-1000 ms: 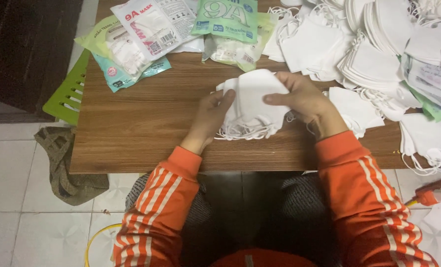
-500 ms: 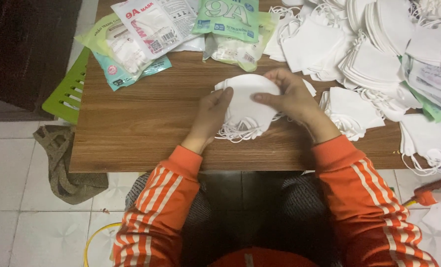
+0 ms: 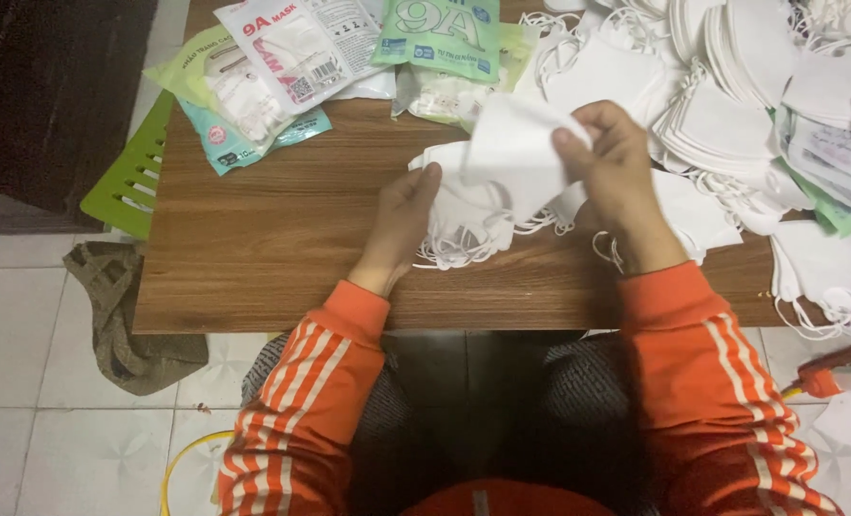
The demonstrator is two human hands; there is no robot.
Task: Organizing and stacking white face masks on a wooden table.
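My right hand (image 3: 619, 170) pinches a single white folded face mask (image 3: 516, 153) and holds it lifted above a small stack of white masks (image 3: 464, 218) with loose ear loops on the wooden table (image 3: 282, 239). My left hand (image 3: 402, 222) rests against the left side of that stack, fingers curled on its edge. Both arms wear orange sleeves with white stripes.
Several plastic mask packets (image 3: 292, 57) lie at the table's far left and centre. Large piles of white masks (image 3: 741, 86) cover the far right, with more at the right edge (image 3: 822, 272). A green plastic chair (image 3: 129, 177) and a crumpled cloth (image 3: 125, 315) sit on the tiled floor to the left.
My right hand has lifted one mask off the stack and raised it up and away. My left hand has stayed on the stack's left side.
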